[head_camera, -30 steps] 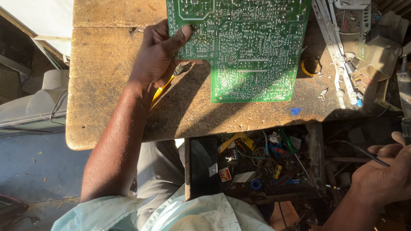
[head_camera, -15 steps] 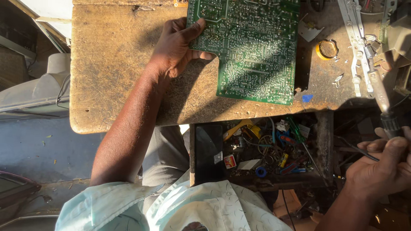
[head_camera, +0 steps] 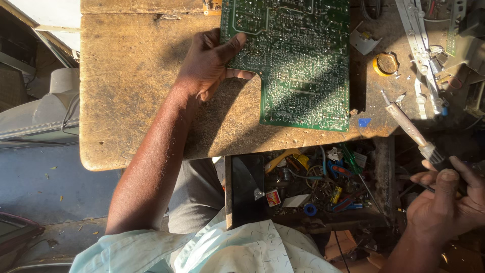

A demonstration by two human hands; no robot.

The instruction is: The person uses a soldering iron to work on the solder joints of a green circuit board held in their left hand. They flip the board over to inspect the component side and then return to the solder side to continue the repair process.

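A large green circuit board (head_camera: 298, 60) lies solder side up on a worn wooden table (head_camera: 131, 91). My left hand (head_camera: 209, 63) grips the board's left edge, thumb on top and fingers under it. At the lower right, off the table's edge, my right hand (head_camera: 447, 199) is closed around the dark handle of a soldering iron (head_camera: 409, 129). Its metal shaft angles up and to the left, with the tip over the table's right end, apart from the board.
A round tin of yellowish paste (head_camera: 386, 63), a metal bracket strip (head_camera: 419, 45) and small parts lie on the table's right side. Below the table edge an open drawer (head_camera: 313, 182) holds tangled wires and tools. An old grey monitor casing (head_camera: 40, 114) stands at the left.
The view has shifted, so the table sits lower in frame. My left hand keeps its grip on the board. My right hand has lifted the soldering iron, and its shaft now reaches over the table.
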